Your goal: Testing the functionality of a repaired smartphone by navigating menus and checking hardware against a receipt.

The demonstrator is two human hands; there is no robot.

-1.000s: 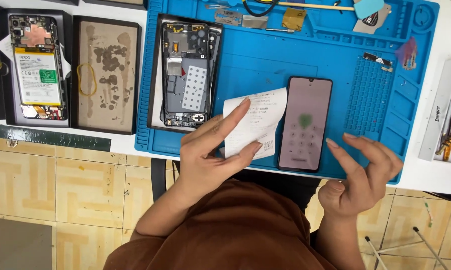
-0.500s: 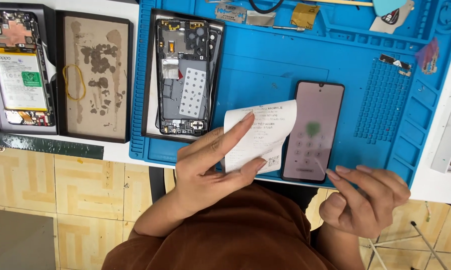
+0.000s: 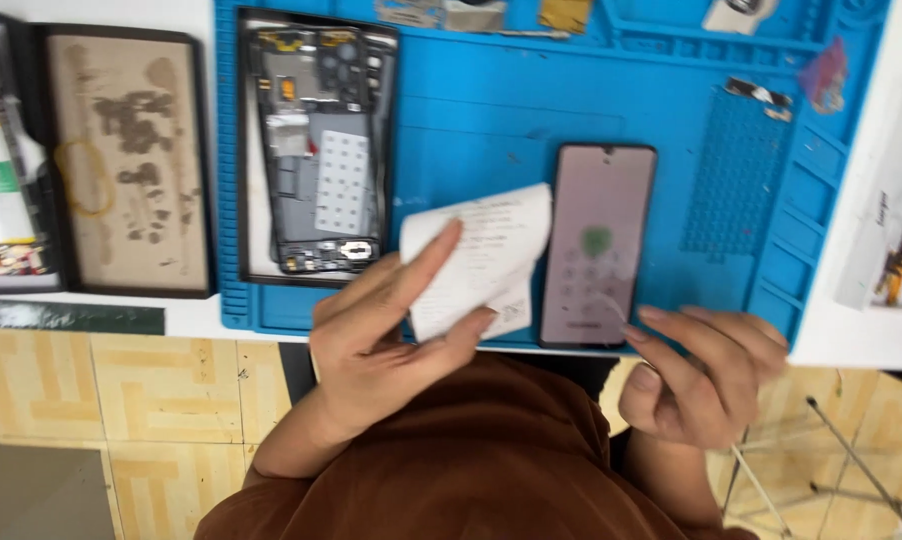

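Near mat edge: your left hand, thumb and fingers pinched on paper slip, tilted to read; right hand, fingers loosely curled, holding nothing, by lit phone lying flat on blue mat.

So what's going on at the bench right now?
A person at a blue work mat holds a curled white paper slip in the left hand. The right hand hovers at the lower edge of a lit phone showing a keypad. An opened phone frame lies further left.
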